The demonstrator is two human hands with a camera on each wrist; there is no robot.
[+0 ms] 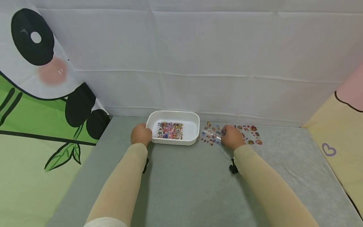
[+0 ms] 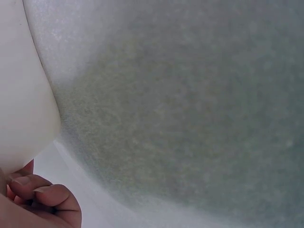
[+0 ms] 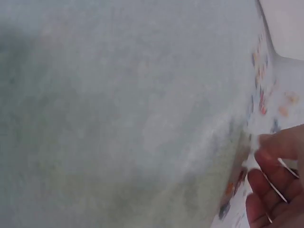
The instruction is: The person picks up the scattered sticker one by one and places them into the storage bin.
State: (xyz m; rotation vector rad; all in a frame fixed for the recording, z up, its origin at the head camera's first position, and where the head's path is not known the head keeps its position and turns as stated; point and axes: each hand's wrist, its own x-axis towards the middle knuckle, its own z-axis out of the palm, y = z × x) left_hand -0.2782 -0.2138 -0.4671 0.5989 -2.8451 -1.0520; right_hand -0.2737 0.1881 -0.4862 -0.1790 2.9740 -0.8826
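Sticker sheet [image 1: 209, 132] on worktop [image 1: 184, 183], right edge seemingly pinched between thumb and finger in right hand's [image 1: 233, 137] grip. White tray [image 1: 190, 130] just left, long axis sideways; left hand [image 1: 141, 134] grips tray's left end, farther from sheet.

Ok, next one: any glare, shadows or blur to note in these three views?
Head: fairly clear, soft shadows on the gray tabletop, a small bright glint on the clear sticker sheet by the right hand; left wrist: a broad dim shadow over the tabletop, the white tray paler beside it; right wrist: hazy, the stickers too blurred to make out.
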